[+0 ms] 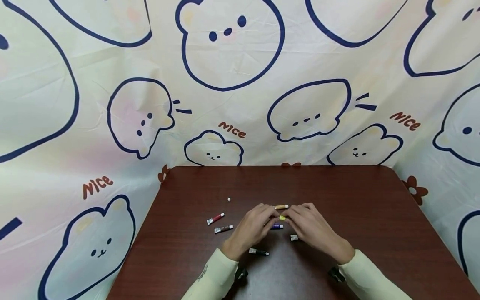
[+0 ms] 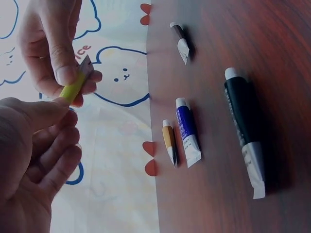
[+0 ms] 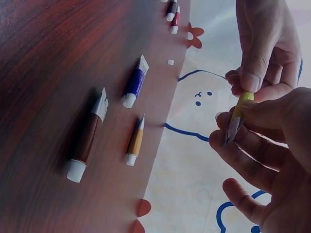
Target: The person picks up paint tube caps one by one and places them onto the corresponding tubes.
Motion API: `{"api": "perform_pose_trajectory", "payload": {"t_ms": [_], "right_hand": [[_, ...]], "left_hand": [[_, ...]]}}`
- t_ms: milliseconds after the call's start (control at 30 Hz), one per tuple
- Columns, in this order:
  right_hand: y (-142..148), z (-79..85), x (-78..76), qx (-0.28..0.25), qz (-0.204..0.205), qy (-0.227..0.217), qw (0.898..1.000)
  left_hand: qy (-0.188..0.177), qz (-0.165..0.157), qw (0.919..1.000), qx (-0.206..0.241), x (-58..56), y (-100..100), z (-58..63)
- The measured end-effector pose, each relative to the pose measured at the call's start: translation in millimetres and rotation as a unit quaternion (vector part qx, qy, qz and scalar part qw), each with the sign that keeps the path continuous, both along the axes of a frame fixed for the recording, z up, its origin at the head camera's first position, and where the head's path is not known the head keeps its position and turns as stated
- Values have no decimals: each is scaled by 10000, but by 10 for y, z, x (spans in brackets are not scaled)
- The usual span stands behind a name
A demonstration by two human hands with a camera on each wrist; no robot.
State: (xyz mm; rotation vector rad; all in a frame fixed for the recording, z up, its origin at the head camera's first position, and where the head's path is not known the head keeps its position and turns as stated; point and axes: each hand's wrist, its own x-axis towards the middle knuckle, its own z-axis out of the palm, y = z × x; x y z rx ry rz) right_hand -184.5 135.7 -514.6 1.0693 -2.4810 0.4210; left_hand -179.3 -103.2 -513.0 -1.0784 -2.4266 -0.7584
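Observation:
A small yellow paint tube (image 1: 282, 218) is held above the table between both hands. My left hand (image 1: 254, 225) pinches one end of it; that end is hidden behind the thumb and fingertips. My right hand (image 1: 315, 227) pinches the tube near its flat silver end, which shows in the right wrist view beside the fingers (image 3: 252, 153). Below the hands lie an ochre paint tube (image 3: 135, 143) and a purple-blue paint tube (image 2: 185, 127), both with white caps. A brown paint tube (image 3: 90, 138) rests under the right hand.
A dark green or black paint tube (image 1: 258, 252) lies nearer the person. To the left are a red paint tube (image 1: 215, 219) and a dark brown paint tube (image 1: 223, 229). A small white cap-like piece (image 1: 229, 199) sits farther back on the brown table (image 1: 337, 187). A patterned cloth hangs behind.

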Motion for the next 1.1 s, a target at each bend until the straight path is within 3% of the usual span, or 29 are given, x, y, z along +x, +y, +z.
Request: {"api": "perform_pose_trajectory", "payload": {"t_ms": [233, 467, 733, 867, 1100], "right_hand": [[7, 7, -13, -11, 182, -46, 9998], [16, 4, -24, 31, 268, -160, 9995], [67, -29, -71, 3, 274, -703, 9972], [120, -77, -111, -50, 67, -883, 9961], [283, -225, -210, 182, -574, -967, 9935]], "left_hand": [[310, -159, 9994, -23, -17, -14, -9], [310, -268, 9991, -129, -28, -44, -28], [470, -256, 9984, -170, -44, -55, -70], [582, -137, 9981, -138, -66, -86, -94], [238, 172, 9994, -181, -94, -225, -101]]}}
